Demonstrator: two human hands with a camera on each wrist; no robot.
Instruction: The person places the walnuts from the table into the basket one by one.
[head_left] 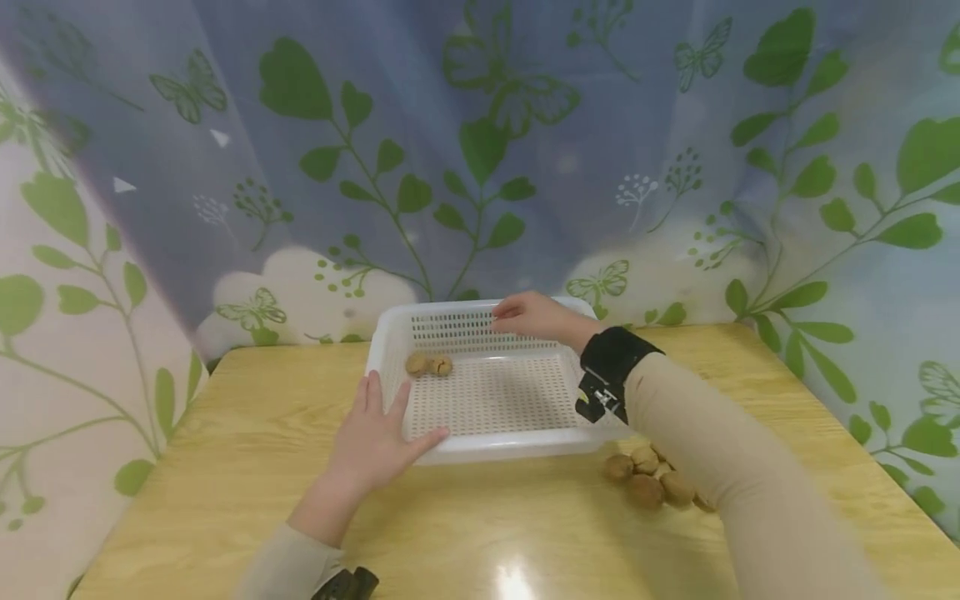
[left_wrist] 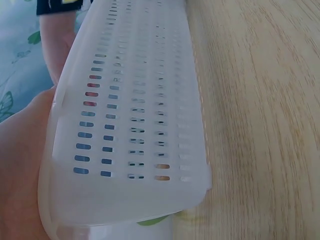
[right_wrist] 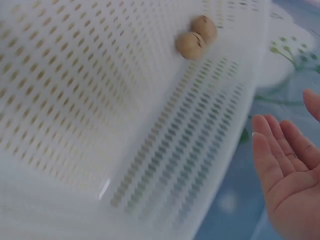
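Note:
A white plastic basket [head_left: 495, 442] with slotted walls sits on the table. Two walnuts [head_left: 429, 364] lie side by side at its far left; they also show in the right wrist view. My left hand [head_left: 375, 437] rests on the basket's near left corner, fingers spread over the rim and thumb along the front edge. In the left wrist view part of that hand [left_wrist: 20, 170] lies against the rim. Above the basket's back wall is my right hand [head_left: 543, 319], holding nothing; in the right wrist view its fingers are loosely extended with an empty palm [right_wrist: 295, 185].
Several walnuts [head_left: 645, 490] lie in a pile on the wooden table [head_left: 480, 517], right of the basket's near corner and partly hidden by the right forearm. A curtain [head_left: 420, 125] printed with leaves and butterflies hangs behind the table.

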